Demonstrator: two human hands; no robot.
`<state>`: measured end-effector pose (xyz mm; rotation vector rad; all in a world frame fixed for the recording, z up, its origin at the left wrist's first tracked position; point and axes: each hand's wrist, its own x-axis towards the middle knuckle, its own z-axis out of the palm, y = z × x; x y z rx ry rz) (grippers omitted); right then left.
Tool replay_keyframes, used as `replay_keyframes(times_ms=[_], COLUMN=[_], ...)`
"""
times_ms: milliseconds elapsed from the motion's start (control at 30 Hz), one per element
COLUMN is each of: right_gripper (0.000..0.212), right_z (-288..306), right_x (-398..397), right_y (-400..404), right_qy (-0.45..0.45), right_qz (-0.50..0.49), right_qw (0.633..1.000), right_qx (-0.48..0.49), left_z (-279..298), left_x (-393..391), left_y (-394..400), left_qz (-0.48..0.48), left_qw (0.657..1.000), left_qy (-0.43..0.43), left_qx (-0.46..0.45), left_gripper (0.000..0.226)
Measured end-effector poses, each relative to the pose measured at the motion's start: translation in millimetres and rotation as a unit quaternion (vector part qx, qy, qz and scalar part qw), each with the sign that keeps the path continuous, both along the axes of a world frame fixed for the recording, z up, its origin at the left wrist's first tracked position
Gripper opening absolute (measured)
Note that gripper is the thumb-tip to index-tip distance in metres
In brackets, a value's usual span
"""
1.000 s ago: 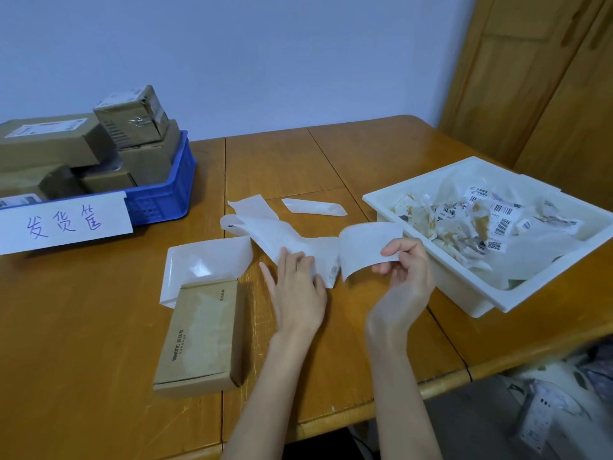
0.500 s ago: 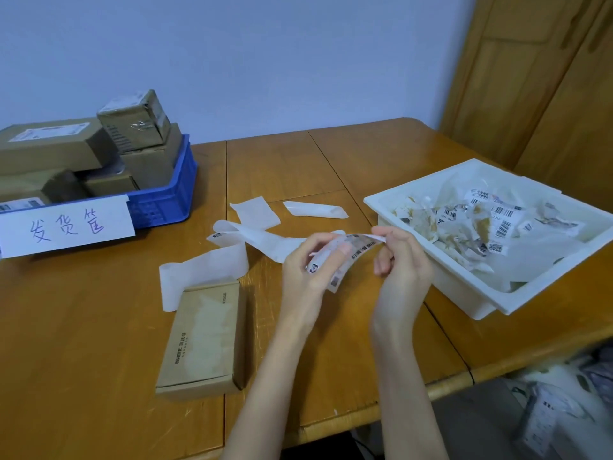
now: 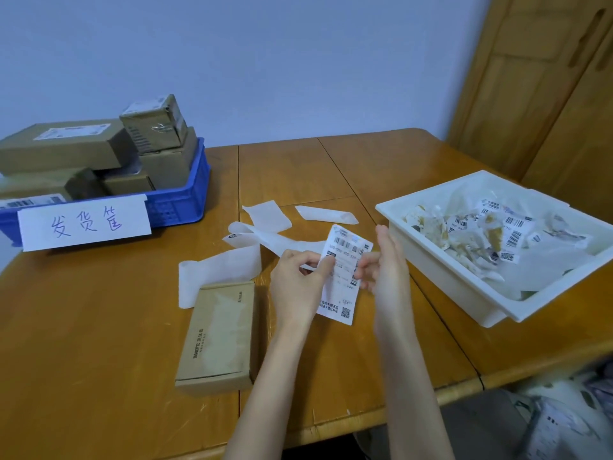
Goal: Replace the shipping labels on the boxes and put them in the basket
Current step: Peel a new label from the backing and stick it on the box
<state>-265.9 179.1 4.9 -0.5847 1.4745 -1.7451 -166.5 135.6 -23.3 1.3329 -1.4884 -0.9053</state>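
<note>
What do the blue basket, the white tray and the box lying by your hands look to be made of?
Blue basket: seemingly moulded plastic, with a perforated wall. White tray: likely plastic too, smooth with a thick rim. Box: brown cardboard, matte, with a scuffed pale patch on top.

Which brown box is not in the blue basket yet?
The flat brown box lying alone on the table, just left of the left hand. The other boxes are piled in the blue basket.

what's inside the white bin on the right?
The white bin holds a heap of crumpled peeled labels with barcodes, brown cardboard scraps stuck to some, plus translucent backing paper. Whatever lies under the heap, and the bin's floor, is covered.
</note>
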Motion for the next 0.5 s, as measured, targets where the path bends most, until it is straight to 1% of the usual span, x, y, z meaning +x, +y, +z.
replay_keyframes(times_ms=[33, 67, 133, 167, 200, 267, 367, 500], right_gripper=[0.015, 0.015, 0.026, 0.028, 0.026, 0.023, 0.029, 0.029], right_z=[-1, -4, -13, -16, -18, -19, -14, -8], right_x=[3, 5, 6, 8, 11, 18, 29, 49], right_y=[1, 3, 3, 2, 1, 1, 4, 4], right_qy=[0.03, 0.08, 0.19, 0.222, 0.233, 0.215, 0.195, 0.175], right_qz=[-0.014, -0.023, -0.034, -0.033, -0.027, -0.009, 0.001, 0.055], right_qw=[0.999, 0.996, 0.978, 0.969, 0.965, 0.973, 0.98, 0.983], right_qx=[0.004, 0.022, 0.083, 0.107, 0.114, 0.082, 0.036, 0.022], left_z=[0, 2, 7, 10, 13, 19, 23, 22], left_x=[4, 8, 14, 16, 18, 24, 43, 77], left_y=[-1, 0, 2, 3, 3, 4, 1, 2], left_qz=[-0.002, -0.006, -0.003, 0.001, 0.004, 0.007, 0.015, 0.033], left_qw=[0.999, 0.996, 0.99, 0.988, 0.987, 0.988, 0.993, 0.997], left_qy=[0.037, 0.075, 0.124, 0.135, 0.142, 0.141, 0.111, 0.068], left_qx=[0.022, 0.045, 0.071, 0.071, 0.069, 0.061, 0.033, 0.009], left_gripper=[0.014, 0.014, 0.016, 0.017, 0.017, 0.019, 0.027, 0.034])
